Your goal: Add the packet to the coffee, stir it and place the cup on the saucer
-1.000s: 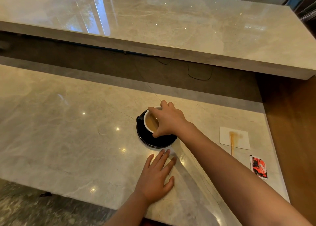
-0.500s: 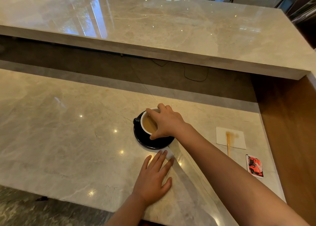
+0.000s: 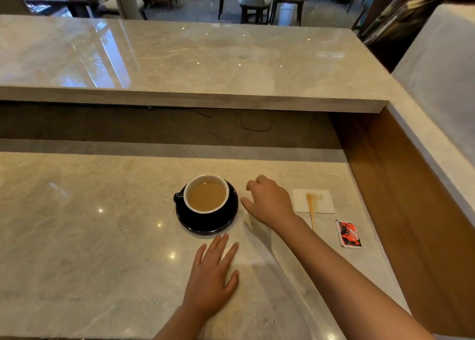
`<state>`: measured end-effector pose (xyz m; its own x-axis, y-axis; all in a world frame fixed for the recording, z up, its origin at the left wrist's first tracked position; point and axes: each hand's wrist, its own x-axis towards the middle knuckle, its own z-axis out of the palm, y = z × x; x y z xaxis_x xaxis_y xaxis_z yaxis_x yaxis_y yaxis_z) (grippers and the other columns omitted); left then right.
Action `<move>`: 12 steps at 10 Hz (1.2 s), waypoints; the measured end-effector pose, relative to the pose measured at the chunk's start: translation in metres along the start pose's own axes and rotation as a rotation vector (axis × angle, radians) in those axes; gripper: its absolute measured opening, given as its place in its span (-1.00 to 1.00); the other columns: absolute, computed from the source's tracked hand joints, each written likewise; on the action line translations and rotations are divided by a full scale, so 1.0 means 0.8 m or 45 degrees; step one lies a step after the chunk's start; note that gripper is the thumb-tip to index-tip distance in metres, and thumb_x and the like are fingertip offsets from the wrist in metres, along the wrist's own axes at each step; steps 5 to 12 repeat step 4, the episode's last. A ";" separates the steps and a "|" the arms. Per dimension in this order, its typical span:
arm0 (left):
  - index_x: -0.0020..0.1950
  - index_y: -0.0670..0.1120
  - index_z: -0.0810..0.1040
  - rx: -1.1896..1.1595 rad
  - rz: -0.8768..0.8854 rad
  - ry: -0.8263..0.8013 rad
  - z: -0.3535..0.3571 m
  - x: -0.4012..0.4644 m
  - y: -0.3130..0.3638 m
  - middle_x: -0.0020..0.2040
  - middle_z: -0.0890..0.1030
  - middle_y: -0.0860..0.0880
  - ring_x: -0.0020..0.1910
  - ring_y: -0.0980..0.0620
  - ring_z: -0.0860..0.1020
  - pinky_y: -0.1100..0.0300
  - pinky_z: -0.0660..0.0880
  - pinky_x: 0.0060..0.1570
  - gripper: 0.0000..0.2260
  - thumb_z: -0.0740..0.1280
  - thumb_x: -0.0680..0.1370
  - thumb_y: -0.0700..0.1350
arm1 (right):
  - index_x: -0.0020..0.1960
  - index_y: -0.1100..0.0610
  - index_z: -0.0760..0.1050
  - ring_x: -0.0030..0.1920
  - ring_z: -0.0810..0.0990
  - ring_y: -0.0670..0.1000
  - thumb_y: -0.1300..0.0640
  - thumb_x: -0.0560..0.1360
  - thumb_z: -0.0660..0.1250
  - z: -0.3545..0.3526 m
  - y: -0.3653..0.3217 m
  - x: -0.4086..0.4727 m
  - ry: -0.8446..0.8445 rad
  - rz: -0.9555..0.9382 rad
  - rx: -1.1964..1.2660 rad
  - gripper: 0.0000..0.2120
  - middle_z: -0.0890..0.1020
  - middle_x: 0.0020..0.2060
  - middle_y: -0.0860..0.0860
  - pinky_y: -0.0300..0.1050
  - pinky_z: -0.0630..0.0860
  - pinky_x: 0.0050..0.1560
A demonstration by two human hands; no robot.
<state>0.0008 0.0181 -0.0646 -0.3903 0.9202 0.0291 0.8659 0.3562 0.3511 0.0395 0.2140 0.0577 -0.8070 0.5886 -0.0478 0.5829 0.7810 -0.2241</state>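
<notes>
Cup (image 3: 207,196) sits on saucer (image 3: 205,224), hands apart.

Right hand (image 3: 270,204): released the cup (image 3: 207,196); now beside the saucer (image 3: 208,221), fingers spread, empty.
Cup: uncovered, coffee visible.

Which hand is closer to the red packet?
Right. The right hand hovers between the cup and the packet; the left hand lies flat on the counter, below the saucer, farther off.
</notes>
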 end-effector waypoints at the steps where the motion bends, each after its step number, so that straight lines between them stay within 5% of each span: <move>1: 0.41 0.03 0.31 -0.013 0.029 0.023 0.001 -0.003 0.000 0.43 0.29 -0.06 0.41 0.00 0.15 0.02 0.04 0.30 -0.50 0.18 0.47 0.09 | 0.09 0.19 0.44 0.03 0.47 0.16 -0.01 0.52 0.19 0.011 0.014 -0.026 -0.024 0.090 -0.073 -0.70 0.51 0.06 0.14 -0.06 0.34 -0.17; 3: 0.20 -0.02 0.52 0.136 -0.048 0.031 -0.006 0.017 0.009 0.23 0.52 -0.14 0.21 -0.11 0.44 -0.08 0.44 0.06 -0.53 0.19 0.34 0.09 | 0.07 0.19 0.43 0.03 0.47 0.15 0.06 0.51 0.18 0.038 0.047 -0.095 -0.118 0.236 -0.121 -0.76 0.50 0.05 0.13 -0.08 0.22 -0.21; 4: -0.08 -0.08 0.52 0.051 -0.012 0.020 -0.014 0.020 0.018 -0.06 0.54 -0.10 -0.09 -0.13 0.51 0.09 0.46 -0.36 -0.71 0.20 0.30 0.02 | -0.31 0.13 0.52 -0.33 0.55 0.10 0.05 0.14 0.52 0.062 0.043 -0.140 -0.038 0.153 -0.104 -0.75 0.56 -0.33 0.07 -0.11 0.34 -0.45; 12: -0.08 -0.08 0.52 0.051 -0.012 0.020 -0.014 0.020 0.018 -0.06 0.54 -0.10 -0.09 -0.13 0.51 0.09 0.46 -0.36 -0.71 0.20 0.30 0.02 | -0.31 0.13 0.52 -0.33 0.55 0.10 0.05 0.14 0.52 0.062 0.043 -0.140 -0.038 0.153 -0.104 -0.75 0.56 -0.33 0.07 -0.11 0.34 -0.45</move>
